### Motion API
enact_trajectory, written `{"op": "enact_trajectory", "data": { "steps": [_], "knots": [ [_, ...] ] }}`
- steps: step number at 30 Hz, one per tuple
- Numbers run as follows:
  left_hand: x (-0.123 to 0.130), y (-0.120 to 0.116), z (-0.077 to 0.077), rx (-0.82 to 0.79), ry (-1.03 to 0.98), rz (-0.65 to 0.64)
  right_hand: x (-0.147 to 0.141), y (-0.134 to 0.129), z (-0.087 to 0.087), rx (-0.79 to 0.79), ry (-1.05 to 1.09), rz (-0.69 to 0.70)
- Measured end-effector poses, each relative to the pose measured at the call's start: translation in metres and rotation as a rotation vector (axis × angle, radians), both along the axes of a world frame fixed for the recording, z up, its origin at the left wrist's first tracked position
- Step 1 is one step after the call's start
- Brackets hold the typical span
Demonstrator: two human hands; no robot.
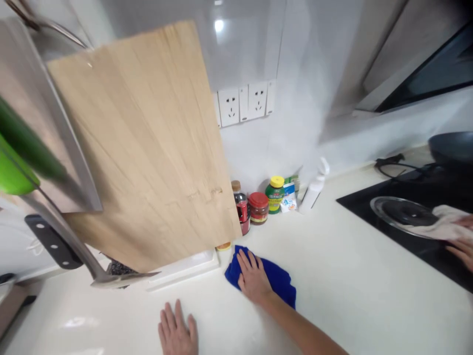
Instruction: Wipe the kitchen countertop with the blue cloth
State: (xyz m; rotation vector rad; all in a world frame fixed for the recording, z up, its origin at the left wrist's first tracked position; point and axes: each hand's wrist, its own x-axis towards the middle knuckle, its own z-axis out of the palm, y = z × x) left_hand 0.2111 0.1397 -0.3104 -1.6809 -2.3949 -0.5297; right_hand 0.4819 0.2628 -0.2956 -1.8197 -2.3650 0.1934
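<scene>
My right hand [254, 281] lies flat with its fingers spread on a blue cloth [279, 281], pressing it to the white countertop [332, 286]. The cloth is spread out and slightly crumpled, close to the lower corner of an upright wooden cutting board [155, 148]. Lower left of the cloth, my left hand [177, 331] rests palm down on the bare counter. Its fingers are stretched out and nothing is in it.
Behind the cloth stand a dark bottle [242, 212], a red-lidded jar [258, 208], a yellow-capped green container [275, 195] and a white spray bottle [314, 190]. Hanging utensils [66, 231] jut in at left. Another person's hand [461, 251] wipes the black cooktop [362, 204] with a pale cloth.
</scene>
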Motion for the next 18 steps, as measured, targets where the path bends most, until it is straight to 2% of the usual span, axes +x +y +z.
{"op": "enact_trajectory", "data": {
  "steps": [5, 10, 14, 18],
  "knots": [
    [0.002, -0.002, 0.01, -0.086, -0.02, 0.005, -0.003, 0.042, 0.007, -0.009, 0.033, 0.03],
    [0.0, -0.002, 0.008, -0.065, -0.034, 0.014, -0.003, 0.059, 0.011, -0.024, 0.04, 0.048],
    [0.0, 0.0, 0.01, -0.071, -0.049, 0.026, -0.004, 0.055, 0.018, -0.034, 0.05, 0.041],
    [0.002, 0.001, 0.015, -0.067, -0.057, 0.04, -0.004, 0.025, 0.027, -0.053, 0.091, 0.048]
  ]
}}
